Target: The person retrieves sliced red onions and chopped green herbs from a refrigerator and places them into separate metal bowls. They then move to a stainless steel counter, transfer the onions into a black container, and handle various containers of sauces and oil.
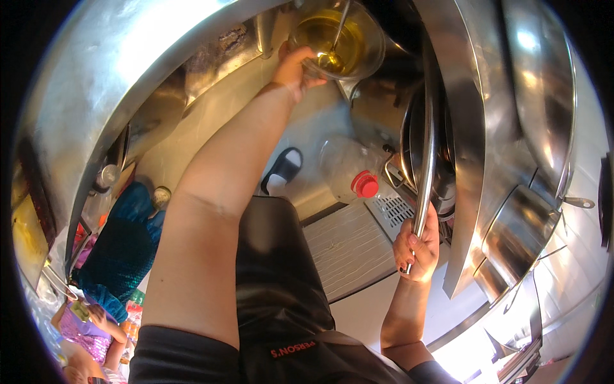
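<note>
My left hand (293, 69) reaches far forward and grips the near left side of a clear bowl (376, 55). Yellow oil (354, 36) fills part of it. In the oil rests the head of a metal ladle (331, 62), its handle rising past the picture's top edge. My right hand (421, 249) is wrapped around the lower end of a long, shiny metal tubular handle (427, 173). That handle runs up beside a steel counter edge; what it joins at its upper end is lost in the dark.
A large clear plastic bottle (343, 156) with a red cap (367, 186) stands on the floor near my slippered foot (285, 168). Steel counters (96, 77) curve along both sides. A steel pot (520, 230) is at right. At lower left, a person (88, 326) in sparkly clothing holds something small.
</note>
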Demonstrator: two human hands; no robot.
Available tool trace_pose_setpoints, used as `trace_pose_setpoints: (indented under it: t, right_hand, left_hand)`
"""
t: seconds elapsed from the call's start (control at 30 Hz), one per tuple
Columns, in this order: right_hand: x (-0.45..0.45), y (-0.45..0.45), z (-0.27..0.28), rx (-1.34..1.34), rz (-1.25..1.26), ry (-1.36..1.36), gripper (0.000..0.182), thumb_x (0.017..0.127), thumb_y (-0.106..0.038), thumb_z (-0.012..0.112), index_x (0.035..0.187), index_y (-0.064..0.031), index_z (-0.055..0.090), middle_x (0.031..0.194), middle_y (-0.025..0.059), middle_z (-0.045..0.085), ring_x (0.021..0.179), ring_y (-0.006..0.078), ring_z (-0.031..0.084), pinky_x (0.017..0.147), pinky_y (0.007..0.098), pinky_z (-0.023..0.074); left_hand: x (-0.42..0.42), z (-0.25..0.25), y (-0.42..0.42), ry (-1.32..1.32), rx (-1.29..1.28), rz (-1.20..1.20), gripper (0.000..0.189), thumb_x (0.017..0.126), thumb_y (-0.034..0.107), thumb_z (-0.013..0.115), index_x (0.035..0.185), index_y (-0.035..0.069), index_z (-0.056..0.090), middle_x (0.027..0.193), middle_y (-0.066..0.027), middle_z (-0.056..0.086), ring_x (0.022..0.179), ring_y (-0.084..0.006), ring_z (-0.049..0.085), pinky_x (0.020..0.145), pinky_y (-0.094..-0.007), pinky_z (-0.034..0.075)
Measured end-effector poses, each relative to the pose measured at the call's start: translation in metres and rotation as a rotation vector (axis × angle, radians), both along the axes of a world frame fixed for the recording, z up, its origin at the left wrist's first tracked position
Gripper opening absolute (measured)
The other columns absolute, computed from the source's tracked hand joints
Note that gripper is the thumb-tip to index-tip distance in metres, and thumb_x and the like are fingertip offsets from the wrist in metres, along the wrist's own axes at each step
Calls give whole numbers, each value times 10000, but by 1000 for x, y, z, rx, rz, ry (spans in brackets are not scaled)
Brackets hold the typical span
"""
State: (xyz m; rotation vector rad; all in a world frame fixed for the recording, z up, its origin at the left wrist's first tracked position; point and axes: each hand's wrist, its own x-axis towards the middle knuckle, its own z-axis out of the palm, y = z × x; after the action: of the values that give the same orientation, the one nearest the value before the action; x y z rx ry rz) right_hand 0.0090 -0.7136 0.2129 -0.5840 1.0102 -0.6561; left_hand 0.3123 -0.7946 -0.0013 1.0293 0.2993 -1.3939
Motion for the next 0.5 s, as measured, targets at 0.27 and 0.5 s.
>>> trace_pose_setpoints:
  t: [0.27, 0.5]
  right_hand:
    - [1, 0, 2, -2, -9, -13, 646, 849, 27, 491, 1430, -55, 221, 628, 89, 435, 342, 71, 336, 300, 195, 309]
    - [-1, 0, 2, -19, 15, -14, 644, 850, 13, 515, 1426, -61, 235, 638, 82, 429, 345, 66, 335, 296, 196, 311]
  left_hand:
    - [-2, 10, -2, -49, 14, -33, 706, 751, 173, 617, 1351, 238, 251, 1351, -118, 310, 1251, -343, 339, 859, -641, 439]
    - [-4, 8, 0, -60, 20, -15, 673, 764, 202, 618, 1342, 233, 275, 1374, -101, 293, 1279, -331, 301, 856, -623, 445]
